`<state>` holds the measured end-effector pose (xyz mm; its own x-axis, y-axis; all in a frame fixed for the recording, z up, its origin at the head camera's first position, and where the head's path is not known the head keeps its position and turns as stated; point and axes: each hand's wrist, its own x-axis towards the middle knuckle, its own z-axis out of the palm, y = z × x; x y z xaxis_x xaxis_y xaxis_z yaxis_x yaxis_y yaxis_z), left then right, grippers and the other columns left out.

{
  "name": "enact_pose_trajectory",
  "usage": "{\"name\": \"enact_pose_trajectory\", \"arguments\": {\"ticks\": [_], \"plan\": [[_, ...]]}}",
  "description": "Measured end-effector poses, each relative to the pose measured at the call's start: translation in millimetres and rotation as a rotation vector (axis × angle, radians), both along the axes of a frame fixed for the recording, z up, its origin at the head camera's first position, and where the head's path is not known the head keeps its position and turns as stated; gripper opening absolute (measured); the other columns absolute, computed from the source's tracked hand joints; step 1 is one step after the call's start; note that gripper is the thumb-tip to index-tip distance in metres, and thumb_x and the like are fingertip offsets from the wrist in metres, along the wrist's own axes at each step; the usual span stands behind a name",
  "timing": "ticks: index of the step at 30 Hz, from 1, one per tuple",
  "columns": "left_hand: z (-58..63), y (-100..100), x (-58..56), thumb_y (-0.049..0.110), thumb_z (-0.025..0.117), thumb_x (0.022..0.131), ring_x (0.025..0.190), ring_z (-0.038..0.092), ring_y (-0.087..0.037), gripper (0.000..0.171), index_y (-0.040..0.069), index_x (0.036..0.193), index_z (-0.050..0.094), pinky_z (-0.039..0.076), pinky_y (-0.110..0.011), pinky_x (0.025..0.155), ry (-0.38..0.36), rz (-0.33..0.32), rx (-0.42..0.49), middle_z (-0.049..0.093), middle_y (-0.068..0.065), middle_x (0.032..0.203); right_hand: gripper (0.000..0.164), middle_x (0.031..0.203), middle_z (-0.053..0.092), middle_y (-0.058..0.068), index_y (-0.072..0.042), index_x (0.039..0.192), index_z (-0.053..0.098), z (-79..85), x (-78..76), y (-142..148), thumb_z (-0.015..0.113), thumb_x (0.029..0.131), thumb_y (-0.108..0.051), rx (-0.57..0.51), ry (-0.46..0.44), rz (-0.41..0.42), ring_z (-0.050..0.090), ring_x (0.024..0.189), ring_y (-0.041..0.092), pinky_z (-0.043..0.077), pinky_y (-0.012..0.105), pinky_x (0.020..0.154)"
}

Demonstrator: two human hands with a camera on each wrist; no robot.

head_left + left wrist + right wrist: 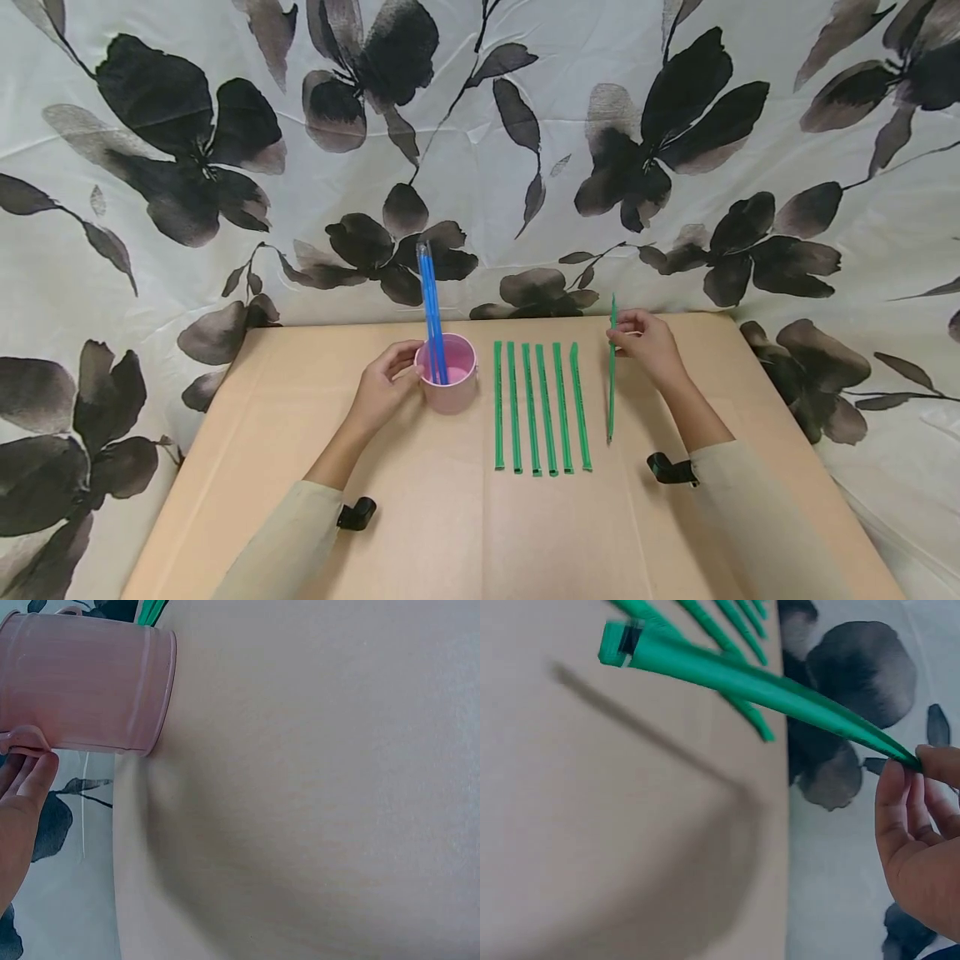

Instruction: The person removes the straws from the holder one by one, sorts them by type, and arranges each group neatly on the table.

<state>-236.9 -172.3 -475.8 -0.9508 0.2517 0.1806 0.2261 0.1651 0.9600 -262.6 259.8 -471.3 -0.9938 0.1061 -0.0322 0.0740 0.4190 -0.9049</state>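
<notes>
My left hand (386, 387) grips the left side of a pink cup (452, 400) standing on the table. In the left wrist view its fingers (36, 776) hold a small ear-like handle on the cup's side. Several slim blue sticks (432, 317) stand in the cup, leaning a little left. My right hand (651, 346) pinches a long, thin green strip (735, 682) between thumb and fingertips, to the right of the row. The strip's near end shows a dark mark. Several similar green strips (531, 408) lie side by side on the table between cup and right hand.
The light wood-coloured table (435, 533) ends just beyond the cup and strips. Behind it hangs a white cloth (525, 267) printed with dark flowers. Black wrist cameras (671, 469) sit at both sleeves.
</notes>
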Motion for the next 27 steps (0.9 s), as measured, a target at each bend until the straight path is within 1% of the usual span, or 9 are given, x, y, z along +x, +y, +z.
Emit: {"name": "enact_pose_trajectory", "arguments": {"ticks": [3,6,10,13,16,19,23,27], "plan": [[1.0,-1,0.7,-0.003,0.061,0.09,0.121,0.055,-0.04,0.041,-0.009,0.13,0.052,0.046,-0.048,0.106,-0.002,-0.001,0.003,0.055,-0.027,0.132,0.038,0.098,0.062,0.009,0.001,0.12,0.056,-10.9,2.6,-1,0.068,0.09,-0.018,0.063,-0.043,0.004,0.062,0.072,-0.001,0.062,0.037,0.073],[1.3,-2,1.2,-0.002,0.061,0.09,0.12,0.056,-0.04,0.041,-0.009,0.129,0.052,0.047,-0.046,0.105,0.001,-0.006,0.006,0.055,-0.026,0.131,0.037,0.101,0.063,0.014,0.001,0.12,0.057,-21.9,5.4,-3,0.068,0.09,-0.018,0.114,-0.086,0.005,0.063,0.071,0.004,0.062,0.034,0.068],[0.7,-2,1.6,-0.002,0.061,0.09,0.119,0.056,-0.041,0.04,-0.009,0.129,0.052,0.048,-0.042,0.104,0.015,-0.015,0.007,0.056,-0.027,0.13,0.034,0.1,0.063,0.014,-0.001,0.119,0.058,-35.0,9.3,-6,0.067,0.09,-0.018,0.164,-0.156,0.013,0.063,0.069,0.012,0.061,0.029,0.064],[-0.4,-3,1.9,-0.004,0.061,0.09,0.118,0.056,-0.042,0.04,-0.01,0.128,0.052,0.047,-0.046,0.105,0.022,-0.018,0.011,0.056,-0.027,0.13,0.035,0.095,0.063,0.01,-0.002,0.117,0.059,-41.8,12.5,-10,0.068,0.09,-0.022,0.209,-0.197,0.017,0.061,0.069,0.014,0.057,0.026,0.062],[-0.9,-3,2.5,-0.004,0.061,0.09,0.118,0.056,-0.043,0.04,-0.01,0.128,0.052,0.046,-0.051,0.105,0.025,-0.019,0.014,0.056,-0.028,0.129,0.038,0.09,0.061,0.007,-0.001,0.116,0.059,-46.5,15.8,-12,0.07,0.088,-0.025,0.252,-0.208,0.017,0.058,0.07,0.014,0.055,0.024,0.061],[-0.1,-4,3.3,-0.004,0.061,0.09,0.118,0.056,-0.043,0.04,-0.011,0.128,0.052,0.044,-0.054,0.105,0.024,-0.023,0.022,0.056,-0.029,0.128,0.04,0.089,0.06,0.007,-0.001,0.115,0.058,-52.0,18.8,-14,0.072,0.086,-0.025,0.252,-0.209,0.011,0.059,0.068,0.013,0.055,0.024,0.06],[0.9,-6,5.0,-0.004,0.061,0.09,0.119,0.056,-0.042,0.04,-0.011,0.128,0.052,0.043,-0.055,0.106,0.014,-0.026,0.032,0.056,-0.029,0.129,0.042,0.093,0.062,0.01,-0.001,0.116,0.057,-58.3,22.0,-17,0.074,0.085,-0.023,0.242,-0.211,0.013,0.062,0.066,0.012,0.057,0.024,0.058],[1.9,-9,7.4,-0.003,0.061,0.09,0.119,0.056,-0.042,0.04,-0.011,0.128,0.052,0.043,-0.054,0.107,0.006,-0.032,0.033,0.056,-0.029,0.129,0.041,0.092,0.064,0.011,0.0,0.115,0.058,-58.1,27.5,-24,0.074,0.085,-0.023,0.31,-0.201,0.008,0.061,0.069,0.015,0.055,0.025,0.059]]}}
